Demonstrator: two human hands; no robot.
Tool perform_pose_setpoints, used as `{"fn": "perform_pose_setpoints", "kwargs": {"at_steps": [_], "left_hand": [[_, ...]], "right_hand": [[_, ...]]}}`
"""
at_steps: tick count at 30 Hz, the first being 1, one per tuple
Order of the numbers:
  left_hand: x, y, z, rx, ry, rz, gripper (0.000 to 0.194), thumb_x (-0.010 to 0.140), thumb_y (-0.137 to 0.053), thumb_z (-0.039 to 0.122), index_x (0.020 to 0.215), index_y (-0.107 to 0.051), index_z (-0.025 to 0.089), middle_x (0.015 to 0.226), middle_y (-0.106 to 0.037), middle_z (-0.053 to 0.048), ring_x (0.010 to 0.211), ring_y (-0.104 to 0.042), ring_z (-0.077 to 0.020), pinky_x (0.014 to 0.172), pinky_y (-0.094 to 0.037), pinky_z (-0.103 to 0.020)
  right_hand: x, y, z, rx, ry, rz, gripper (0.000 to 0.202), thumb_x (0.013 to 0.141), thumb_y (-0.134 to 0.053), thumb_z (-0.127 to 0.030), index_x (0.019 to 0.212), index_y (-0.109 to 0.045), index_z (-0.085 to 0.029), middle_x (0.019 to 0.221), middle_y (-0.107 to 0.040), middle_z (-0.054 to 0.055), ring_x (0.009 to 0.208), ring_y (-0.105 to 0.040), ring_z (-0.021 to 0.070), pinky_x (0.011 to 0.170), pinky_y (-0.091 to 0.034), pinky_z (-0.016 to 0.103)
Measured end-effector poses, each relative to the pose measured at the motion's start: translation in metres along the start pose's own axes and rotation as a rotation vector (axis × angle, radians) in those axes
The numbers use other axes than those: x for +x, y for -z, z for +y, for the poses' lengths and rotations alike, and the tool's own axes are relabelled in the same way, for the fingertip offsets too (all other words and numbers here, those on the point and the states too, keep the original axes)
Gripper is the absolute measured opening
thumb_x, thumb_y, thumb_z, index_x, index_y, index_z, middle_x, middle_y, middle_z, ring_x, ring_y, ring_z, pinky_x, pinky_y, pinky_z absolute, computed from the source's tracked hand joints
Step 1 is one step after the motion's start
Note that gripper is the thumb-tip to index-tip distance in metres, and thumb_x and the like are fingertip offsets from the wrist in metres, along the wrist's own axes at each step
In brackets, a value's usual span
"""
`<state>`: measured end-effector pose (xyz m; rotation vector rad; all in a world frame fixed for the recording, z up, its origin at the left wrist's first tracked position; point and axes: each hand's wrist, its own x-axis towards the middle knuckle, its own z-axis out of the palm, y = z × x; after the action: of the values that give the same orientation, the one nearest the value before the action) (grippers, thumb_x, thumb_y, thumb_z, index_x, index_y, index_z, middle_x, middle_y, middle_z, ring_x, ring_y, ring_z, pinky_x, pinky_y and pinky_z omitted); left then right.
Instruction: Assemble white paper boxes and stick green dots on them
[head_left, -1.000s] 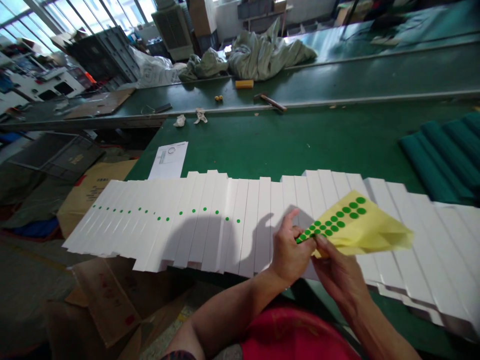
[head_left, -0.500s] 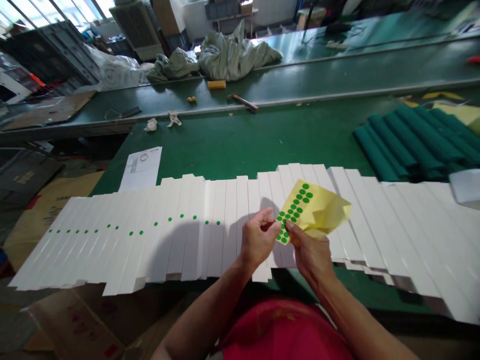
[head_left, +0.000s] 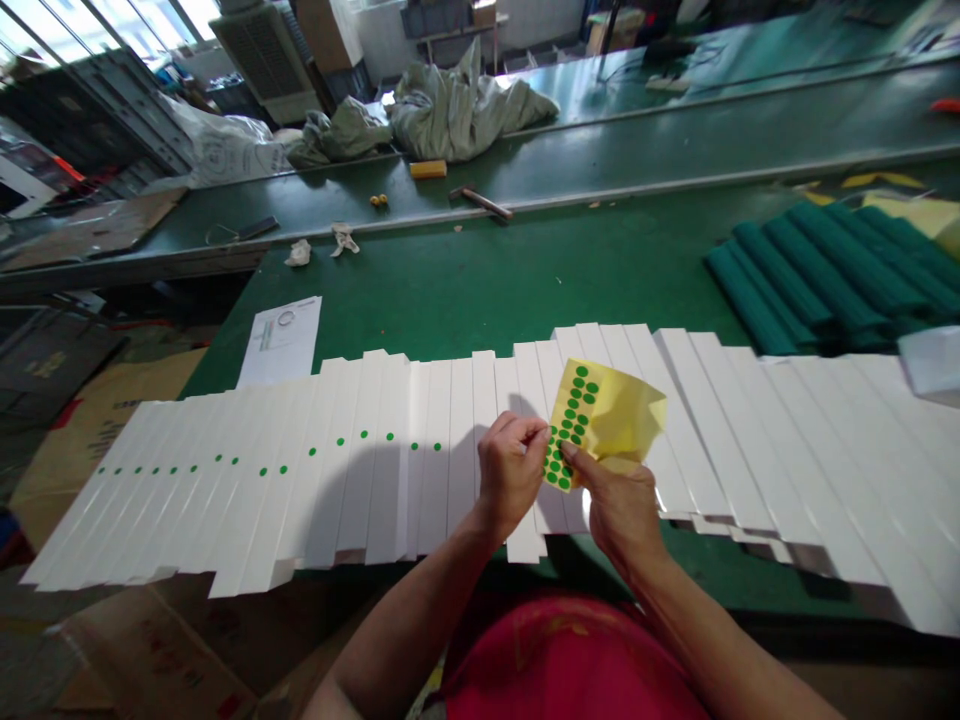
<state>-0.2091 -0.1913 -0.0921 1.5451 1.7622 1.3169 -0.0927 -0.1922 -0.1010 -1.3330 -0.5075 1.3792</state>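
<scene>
My right hand (head_left: 619, 500) grips a yellow sheet of green dot stickers (head_left: 626, 410), its thumb pressed over the lower dots. The sheet is tilted, and its right part bends. At the sheet's left edge, beside a green dot, the fingertips of my left hand (head_left: 514, 465) are pinched together; what lies between them is hidden. Beneath both hands runs a row of long white flat boxes (head_left: 461, 430), side by side. Those on the left each bear one green dot (head_left: 390, 436); no dots show on the visible parts of the boxes near my hands or to the right.
Rolled dark green material (head_left: 817, 275) lies at the right of the green table (head_left: 487, 280). A printed paper (head_left: 281, 340) sits behind the left boxes. Farther back are a hammer (head_left: 484, 203), a yellow block (head_left: 428, 169), crumpled scraps (head_left: 345, 240) and grey-green cloth (head_left: 450, 110).
The sticker sheet has shifted slightly left and turned more upright, with my right hand still on it. My left hand has moved a little left, its fingertips still at the sheet's edge.
</scene>
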Motion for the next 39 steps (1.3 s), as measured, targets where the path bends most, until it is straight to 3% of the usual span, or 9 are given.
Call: {"fn": "perform_pose_setpoints", "kwargs": {"at_steps": [5, 8, 10, 14, 17, 21, 31, 34, 39], "left_hand": [[-0.009, -0.005, 0.004, 0.287, -0.255, 0.067, 0.015, 0.085, -0.057, 0.013, 0.073, -0.064, 0.017, 0.071, -0.063, -0.003, 0.073, -0.058, -0.0163, 0.07, -0.04, -0.03], [-0.012, -0.006, 0.002, 0.293, -0.339, 0.03, 0.018, 0.089, -0.053, 0.017, 0.074, -0.063, 0.017, 0.072, -0.065, -0.004, 0.076, -0.059, -0.0172, 0.074, -0.04, -0.032], [-0.009, 0.0, -0.008, 0.214, -0.215, 0.023, 0.016, 0.087, -0.055, 0.017, 0.074, -0.064, 0.017, 0.073, -0.065, -0.003, 0.076, -0.059, -0.0156, 0.073, -0.041, -0.03], [0.007, 0.03, -0.049, 0.161, 0.332, -0.032, 0.009, 0.08, -0.062, 0.018, 0.074, -0.067, 0.016, 0.077, -0.068, -0.002, 0.074, -0.062, -0.0131, 0.068, -0.045, -0.024], [0.014, 0.053, -0.078, 0.205, 0.48, -0.069, 0.009, 0.077, -0.062, 0.018, 0.072, -0.069, 0.015, 0.069, -0.068, -0.001, 0.067, -0.062, -0.0132, 0.063, -0.044, -0.023], [0.011, 0.065, -0.095, 0.28, 0.551, -0.103, 0.01, 0.074, -0.062, 0.017, 0.067, -0.069, 0.015, 0.062, -0.066, 0.0, 0.062, -0.061, -0.0127, 0.059, -0.042, -0.022], [0.007, 0.056, -0.1, 0.522, 0.551, -0.123, 0.012, 0.08, -0.06, 0.018, 0.07, -0.067, 0.016, 0.07, -0.066, -0.003, 0.07, -0.062, -0.0154, 0.066, -0.043, -0.025], [0.003, 0.056, -0.093, 0.605, 0.514, -0.103, 0.009, 0.081, -0.06, 0.015, 0.087, -0.067, 0.015, 0.09, -0.066, -0.008, 0.083, -0.063, -0.0185, 0.073, -0.045, -0.027], [0.03, 0.057, -0.08, 0.787, 0.35, -0.167, 0.038, 0.078, -0.066, 0.017, 0.115, -0.058, 0.017, 0.115, -0.057, -0.012, 0.104, -0.058, -0.0235, 0.085, -0.047, -0.032]], "right_hand": [[0.002, -0.002, 0.002, 0.005, 0.012, 0.011, 0.033, 0.05, -0.089, -0.022, 0.075, -0.071, -0.009, 0.073, -0.072, 0.006, 0.062, -0.064, 0.0145, 0.054, -0.054, 0.021], [0.005, -0.002, 0.002, 0.025, 0.0, 0.064, 0.035, 0.047, -0.09, -0.019, 0.073, -0.07, -0.009, 0.074, -0.072, 0.006, 0.061, -0.065, 0.0141, 0.054, -0.055, 0.02], [0.008, -0.002, 0.001, 0.058, -0.026, 0.097, 0.04, 0.043, -0.09, -0.017, 0.077, -0.07, -0.008, 0.076, -0.072, 0.005, 0.063, -0.066, 0.0146, 0.057, -0.057, 0.021], [0.013, 0.001, -0.002, 0.096, -0.059, 0.13, 0.049, 0.038, -0.091, -0.013, 0.082, -0.071, -0.008, 0.077, -0.072, 0.005, 0.068, -0.068, 0.0153, 0.062, -0.059, 0.02], [0.015, 0.002, -0.002, 0.103, -0.058, 0.127, 0.048, 0.039, -0.091, -0.013, 0.082, -0.07, -0.007, 0.075, -0.072, 0.005, 0.067, -0.068, 0.015, 0.06, -0.059, 0.019], [0.017, 0.002, 0.001, 0.096, -0.077, 0.107, 0.049, 0.04, -0.091, -0.014, 0.084, -0.07, -0.007, 0.076, -0.072, 0.005, 0.068, -0.069, 0.0159, 0.061, -0.06, 0.02], [0.014, -0.002, -0.001, 0.075, -0.097, 0.094, 0.049, 0.041, -0.091, -0.016, 0.084, -0.069, -0.007, 0.076, -0.072, 0.005, 0.065, -0.069, 0.0151, 0.06, -0.06, 0.02], [0.016, -0.001, -0.001, 0.075, -0.101, 0.097, 0.049, 0.042, -0.091, -0.016, 0.085, -0.069, -0.007, 0.077, -0.072, 0.005, 0.067, -0.069, 0.0154, 0.062, -0.059, 0.02], [0.02, 0.008, 0.0, 0.084, -0.077, 0.092, 0.05, 0.044, -0.09, -0.015, 0.088, -0.069, -0.008, 0.081, -0.073, 0.006, 0.068, -0.069, 0.016, 0.061, -0.06, 0.021]]}}
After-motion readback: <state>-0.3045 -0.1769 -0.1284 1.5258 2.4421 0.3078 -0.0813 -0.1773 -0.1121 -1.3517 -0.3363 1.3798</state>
